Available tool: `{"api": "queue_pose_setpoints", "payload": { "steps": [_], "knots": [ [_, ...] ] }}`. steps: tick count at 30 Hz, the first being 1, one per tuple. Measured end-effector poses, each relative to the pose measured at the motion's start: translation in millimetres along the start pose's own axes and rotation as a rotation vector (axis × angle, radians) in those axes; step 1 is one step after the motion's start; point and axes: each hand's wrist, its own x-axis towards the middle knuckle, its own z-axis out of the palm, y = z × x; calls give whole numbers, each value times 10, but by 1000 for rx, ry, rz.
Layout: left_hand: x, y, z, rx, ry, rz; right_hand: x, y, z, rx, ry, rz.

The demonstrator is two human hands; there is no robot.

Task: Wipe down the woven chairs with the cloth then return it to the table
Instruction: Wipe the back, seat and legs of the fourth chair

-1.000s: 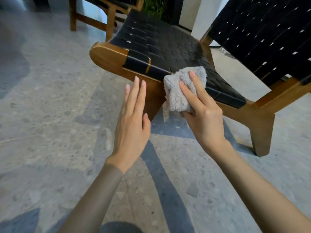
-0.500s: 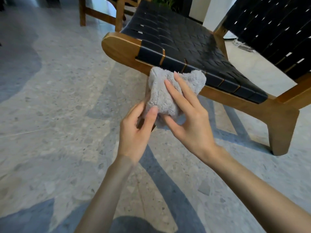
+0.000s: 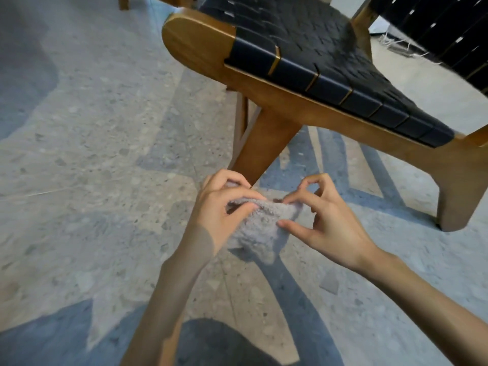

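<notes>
Nearest the camera, a dark garment (image 3: pixel 211 344) at bottom edge, both bare forearms reaching forward over the terrazzo floor (image 3: pixel 92 154). Left grip (image 3: pixel 219 207): fingers curled, thumb and fingertips pinching the top edge of the grey cloth (image 3: pixel 260 231). Right grip (image 3: pixel 324 225): thumb and forefinger pinch the opposite edge, other fingers loosely curled; the exact contact is partly buried in the pile, so it may be a light pinch only. Cloth is bunched between the two grips, its bulk sagging below them, held in the air over the floor, touching no chair. Just beyond the grips is the front leg (image 3: pixel 266 143) of the woven chair (image 3: pixel 290 101), close to the left grip's knuckles but apart; black woven seat (image 3: pixel 317 40) above and beyond, up to the right. Second woven chair (image 3: pixel 435 30) farther right, only its backrest in frame. Progress call: mid-task, the cloth looks like it is being regathered or refolded between wipes, not on a chair at this instant. How much seat or frame is already wiped cannot be told, no marks show. Left: any remaining wiping, then the return; no surface for the cloth is in view.
</notes>
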Motion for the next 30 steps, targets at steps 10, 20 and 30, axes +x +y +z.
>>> {"api": "queue_pose_setpoints", "payload": {
  "steps": [10, 20, 30],
  "knots": [
    [0, 107, 39, 159, 295, -172, -92, -79, -58, 17, -9, -84],
    [429, 244, -182, -280, 517, -387, 143, -19, 24, 29, 512, 129],
    [612, 314, 126, -635, 350, -135, 640, -390, 76, 1269, 757, 551]
  ]
}}
